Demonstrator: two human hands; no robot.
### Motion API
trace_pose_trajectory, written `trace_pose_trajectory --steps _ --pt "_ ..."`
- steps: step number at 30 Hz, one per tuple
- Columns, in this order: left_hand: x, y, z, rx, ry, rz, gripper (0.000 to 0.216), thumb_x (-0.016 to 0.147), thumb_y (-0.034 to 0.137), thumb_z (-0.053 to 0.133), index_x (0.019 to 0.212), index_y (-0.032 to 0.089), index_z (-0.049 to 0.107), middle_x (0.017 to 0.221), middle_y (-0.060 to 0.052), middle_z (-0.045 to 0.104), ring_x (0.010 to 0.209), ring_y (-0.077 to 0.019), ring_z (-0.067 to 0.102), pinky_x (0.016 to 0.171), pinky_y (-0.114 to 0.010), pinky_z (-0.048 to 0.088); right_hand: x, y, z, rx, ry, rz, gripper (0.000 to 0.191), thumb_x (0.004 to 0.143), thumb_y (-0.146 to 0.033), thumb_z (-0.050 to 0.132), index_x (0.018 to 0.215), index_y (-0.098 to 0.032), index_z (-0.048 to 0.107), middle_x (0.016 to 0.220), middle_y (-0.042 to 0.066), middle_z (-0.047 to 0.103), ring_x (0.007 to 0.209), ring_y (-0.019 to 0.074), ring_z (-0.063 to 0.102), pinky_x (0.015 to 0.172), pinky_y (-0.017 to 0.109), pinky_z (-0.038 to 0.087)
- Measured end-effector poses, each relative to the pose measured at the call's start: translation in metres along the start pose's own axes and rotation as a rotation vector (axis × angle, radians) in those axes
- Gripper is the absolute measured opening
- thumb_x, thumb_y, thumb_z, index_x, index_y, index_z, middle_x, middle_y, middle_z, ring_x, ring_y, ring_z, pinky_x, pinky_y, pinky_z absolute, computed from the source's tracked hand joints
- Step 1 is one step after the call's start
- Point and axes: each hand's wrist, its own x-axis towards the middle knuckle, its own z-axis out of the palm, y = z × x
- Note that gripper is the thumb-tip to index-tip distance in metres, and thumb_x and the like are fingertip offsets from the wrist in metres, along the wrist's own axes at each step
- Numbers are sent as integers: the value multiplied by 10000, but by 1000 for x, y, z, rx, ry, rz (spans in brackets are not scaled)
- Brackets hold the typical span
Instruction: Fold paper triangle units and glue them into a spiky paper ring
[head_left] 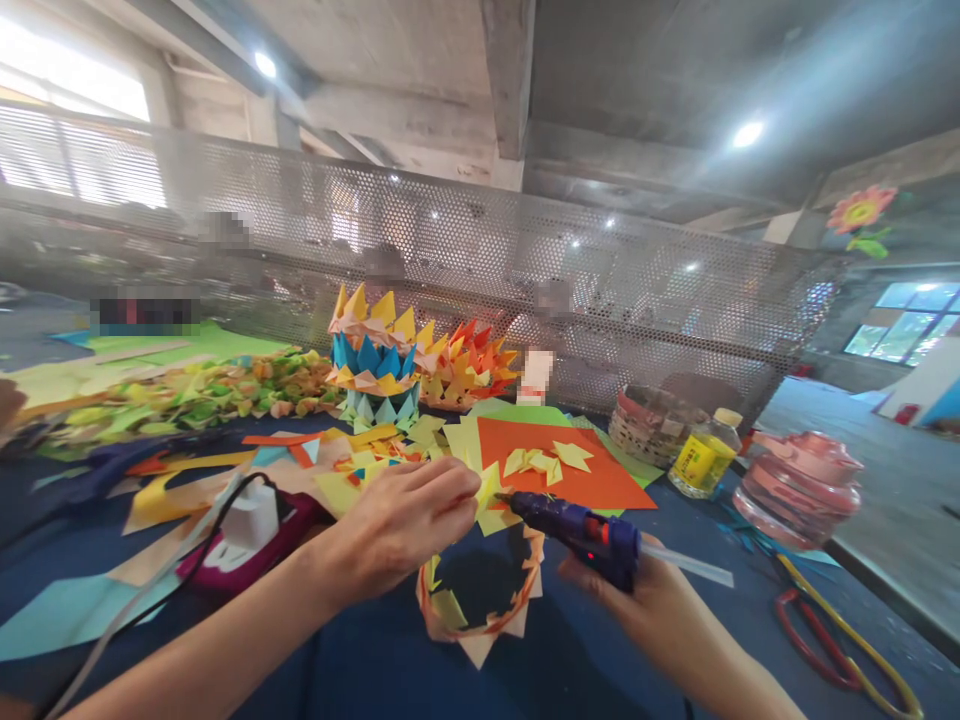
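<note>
In my right hand (pixel 660 605) is a dark blue glue gun (pixel 577 530), a clear glue stick (pixel 694 563) sticking out of its back. Its nozzle points left, at a small yellow folded paper piece (pixel 489 487). The fingertips of my left hand (pixel 416 520) are pinched together on that piece. Just below both hands, a peach and yellow paper ring (pixel 480 632) with pointed edges lies on the dark blue table (pixel 570 670). Beyond the nozzle, several yellow folded pieces (pixel 547 463) rest on an orange paper sheet (pixel 611 480).
Stacked paper crowns (pixel 375 355) and a heap of folded pieces (pixel 217 390) sit farther back. A power strip (pixel 255 545) with cables is at left. Right are a basket (pixel 645 435), a yellow-labelled bottle (pixel 703 460), a pink jug (pixel 799 490) and scissors (pixel 840 640). Mesh (pixel 465 230) stands behind.
</note>
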Motion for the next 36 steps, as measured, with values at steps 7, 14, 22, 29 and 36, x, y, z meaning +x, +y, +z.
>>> trace_pose_trajectory --steps 7,14,22,29,36 --pt "-1 5 6 -107 -8 -88 126 942 123 404 898 174 511 769 13 583 686 -111 580 586 -227 444 0 2 3 -32 4 -8 246 753 -424 667 873 -231 760 752 41 741 673 234 656 645 326 542" --pt "-1 4 4 -83 17 -63 173 946 97 372 871 171 508 778 10 593 688 -101 575 585 -215 437 2 -5 2 -23 7 -7 253 756 -426 645 830 -209 754 748 46 743 647 226 662 626 312 550" --pt "-4 -3 2 31 -20 68 200 958 102 383 837 159 532 890 -25 601 772 -142 525 611 -247 412 0 -5 2 -131 -1 -9 329 774 -501 590 864 -229 751 832 60 744 736 247 679 683 315 564" --pt "-4 -4 0 -10 -58 44 245 973 122 346 846 156 553 909 -40 586 782 -153 501 607 -256 390 -4 3 1 -200 108 -44 369 759 -546 606 896 -235 748 791 61 728 696 247 671 636 341 566" --pt "-5 -7 1 -61 -44 20 276 969 105 313 853 151 559 904 -46 576 790 -163 506 593 -269 382 -4 8 2 -188 126 -88 356 747 -545 630 886 -237 739 794 66 728 679 248 675 579 323 562"
